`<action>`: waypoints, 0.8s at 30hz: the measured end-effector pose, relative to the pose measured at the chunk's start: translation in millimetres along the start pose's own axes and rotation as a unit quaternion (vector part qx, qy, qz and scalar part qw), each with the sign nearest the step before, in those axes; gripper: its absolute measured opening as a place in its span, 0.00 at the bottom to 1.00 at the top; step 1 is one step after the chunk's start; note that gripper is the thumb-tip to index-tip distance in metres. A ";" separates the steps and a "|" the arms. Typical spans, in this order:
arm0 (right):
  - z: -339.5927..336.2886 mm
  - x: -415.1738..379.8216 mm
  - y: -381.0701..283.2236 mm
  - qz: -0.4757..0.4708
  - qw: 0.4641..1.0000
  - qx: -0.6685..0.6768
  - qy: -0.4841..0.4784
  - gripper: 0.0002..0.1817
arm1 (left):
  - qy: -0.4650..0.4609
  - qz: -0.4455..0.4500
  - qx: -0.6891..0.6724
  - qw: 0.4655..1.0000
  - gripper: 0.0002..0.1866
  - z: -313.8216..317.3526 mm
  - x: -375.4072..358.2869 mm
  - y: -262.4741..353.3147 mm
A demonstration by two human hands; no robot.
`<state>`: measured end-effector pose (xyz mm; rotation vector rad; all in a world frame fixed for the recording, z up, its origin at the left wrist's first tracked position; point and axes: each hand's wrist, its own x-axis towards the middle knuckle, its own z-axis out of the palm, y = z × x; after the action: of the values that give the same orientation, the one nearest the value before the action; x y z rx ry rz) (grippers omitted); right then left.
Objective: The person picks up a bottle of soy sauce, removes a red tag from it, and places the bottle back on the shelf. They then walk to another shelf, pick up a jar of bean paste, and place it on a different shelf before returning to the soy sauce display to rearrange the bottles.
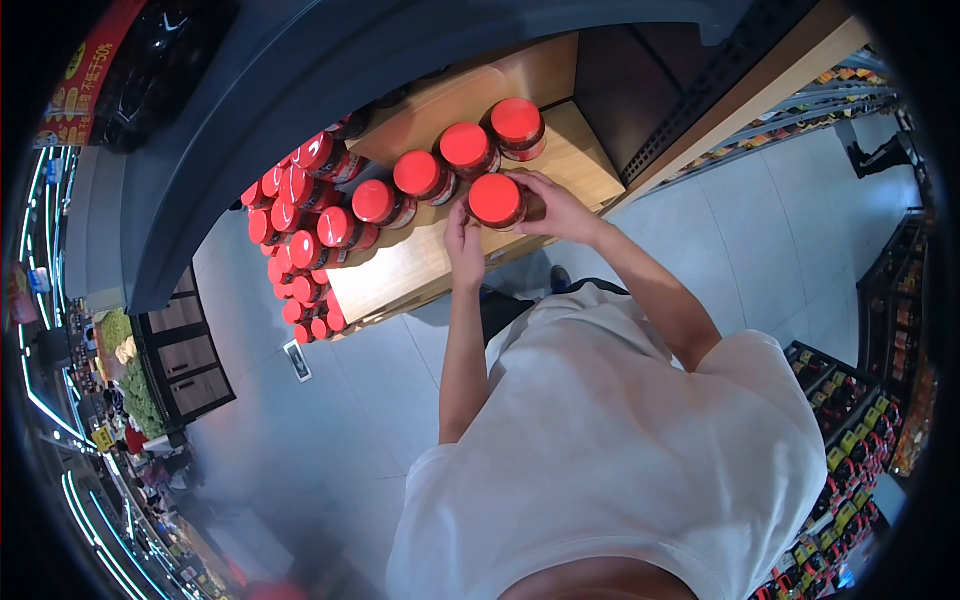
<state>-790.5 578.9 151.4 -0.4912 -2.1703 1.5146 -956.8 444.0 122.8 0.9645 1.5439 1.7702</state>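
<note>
A jar with a red lid [497, 200] sits between my two hands at the front edge of the wooden shelf [400, 262]. My left hand [465, 245] presses against the jar's left side, fingers pointing up along it. From the right, my right hand [560, 210] curls its fingers and thumb round the jar's dark body. Just behind it stands a row of matching jars, among them one jar [466, 146] close behind the held one and another jar [518, 122] at the right end.
Many more red-lidded jars [300, 215] crowd the shelf's left part. A dark overhead panel [290, 70] curves over the shelf, and a dark side wall [640, 90] bounds it at right. Pale floor tiles [350, 410] show below, with stocked racks [850, 420] at far right.
</note>
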 end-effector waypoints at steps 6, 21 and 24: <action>4.0 -2.6 -7.6 0.030 0.999 0.023 0.024 0.48 | -0.053 -0.005 0.002 0.999 0.30 -0.4 -0.1 7.4; 0.2 -0.1 -3.6 0.044 0.994 0.097 0.002 0.45 | -0.057 0.003 0.020 0.998 0.34 -2.7 0.2 9.6; -2.6 0.1 18.9 0.032 0.974 0.224 0.002 0.46 | -0.037 -0.017 0.005 0.999 0.33 -16.4 1.8 -3.6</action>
<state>-788.5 587.3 134.4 -0.4101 -1.7408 1.9622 -971.5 436.9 118.5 0.9914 1.5155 1.6852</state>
